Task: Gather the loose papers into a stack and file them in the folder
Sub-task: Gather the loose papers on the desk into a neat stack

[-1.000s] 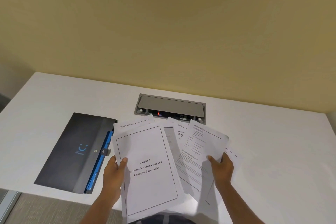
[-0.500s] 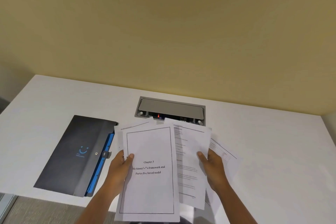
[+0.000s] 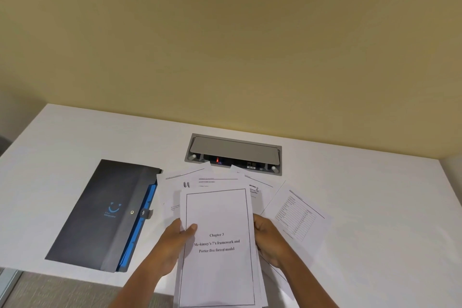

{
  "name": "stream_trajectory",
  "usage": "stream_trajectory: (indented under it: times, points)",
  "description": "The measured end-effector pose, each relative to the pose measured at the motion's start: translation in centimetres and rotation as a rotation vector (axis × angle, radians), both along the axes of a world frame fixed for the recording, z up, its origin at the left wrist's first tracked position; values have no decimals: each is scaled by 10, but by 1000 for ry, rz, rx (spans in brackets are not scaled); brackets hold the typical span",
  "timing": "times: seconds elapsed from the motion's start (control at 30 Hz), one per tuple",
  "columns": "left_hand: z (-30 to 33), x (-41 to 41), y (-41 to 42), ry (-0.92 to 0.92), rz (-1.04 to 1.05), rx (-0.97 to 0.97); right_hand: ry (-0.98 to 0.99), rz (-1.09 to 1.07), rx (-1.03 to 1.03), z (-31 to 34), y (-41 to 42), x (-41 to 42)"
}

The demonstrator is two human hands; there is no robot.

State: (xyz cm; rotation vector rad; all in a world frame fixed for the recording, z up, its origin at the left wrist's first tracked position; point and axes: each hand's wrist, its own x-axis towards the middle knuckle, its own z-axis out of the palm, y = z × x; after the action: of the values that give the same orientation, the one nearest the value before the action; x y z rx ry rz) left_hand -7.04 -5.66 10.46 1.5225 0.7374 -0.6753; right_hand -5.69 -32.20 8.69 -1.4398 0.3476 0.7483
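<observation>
I hold a stack of papers (image 3: pixel 217 210) between both hands, its top sheet a title page reading "Chapter 3". My left hand (image 3: pixel 172 245) grips the stack's left edge with the thumb on top. My right hand (image 3: pixel 268 240) presses against its right edge. Other sheets fan out behind the stack, and one loose sheet with a table (image 3: pixel 297 210) lies flat to the right. A dark grey folder (image 3: pixel 105 210) with blue inner dividers and a snap tab lies closed on the table to the left.
The white table (image 3: pixel 375 220) runs to a yellow wall. A grey recessed socket box (image 3: pixel 233 151) with a small red light sits just behind the papers. The table's near edge passes under my forearms, with grey floor at lower left.
My hands have pushed the fanned sheets together behind the title page. My right hand has moved left against the stack, leaving the table sheet lying alone on the right.
</observation>
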Motion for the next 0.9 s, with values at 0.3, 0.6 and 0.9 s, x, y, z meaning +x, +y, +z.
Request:
stream_trajectory:
  times: [0.3,0.6,0.9]
  points:
    - [-2,-6,-5,-61,15,78,53,-1,-124,3,-20,7]
    - [-4,-10,8,-93,201,160,-140,127,-1247,-80,-156,-1]
    - [-4,-13,13,-86,318,128,-100,238,-1314,-97,-181,-15]
